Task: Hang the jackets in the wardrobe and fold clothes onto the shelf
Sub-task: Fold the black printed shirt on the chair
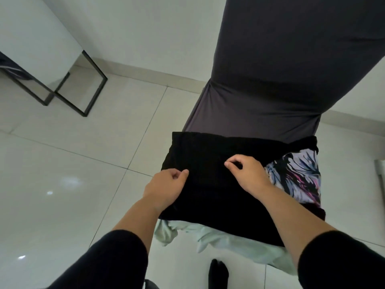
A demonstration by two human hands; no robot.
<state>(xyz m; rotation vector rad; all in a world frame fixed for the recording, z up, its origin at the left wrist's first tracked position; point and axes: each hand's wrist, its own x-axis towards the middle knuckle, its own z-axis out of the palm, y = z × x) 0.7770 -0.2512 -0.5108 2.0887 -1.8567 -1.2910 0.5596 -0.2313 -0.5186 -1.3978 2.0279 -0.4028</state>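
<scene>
A black garment (210, 190) lies spread flat on top of a pile on a chair seat. My left hand (166, 187) rests on its left side, fingers curled, thumb and forefinger pinched at the cloth. My right hand (245, 171) is on its upper right part, fingertips pinched together on the fabric. A floral purple-and-black garment (298, 178) shows from under the black one at the right. A pale mint-green cloth (225, 239) hangs out below the front edge.
The chair's back, in a dark grey stretch cover (270, 80), rises behind the pile. A white cabinet on a black metal frame (83, 88) stands at the far left. Glossy white floor tiles (62, 174) surround the chair. A dark-socked foot (218, 272) shows at the bottom.
</scene>
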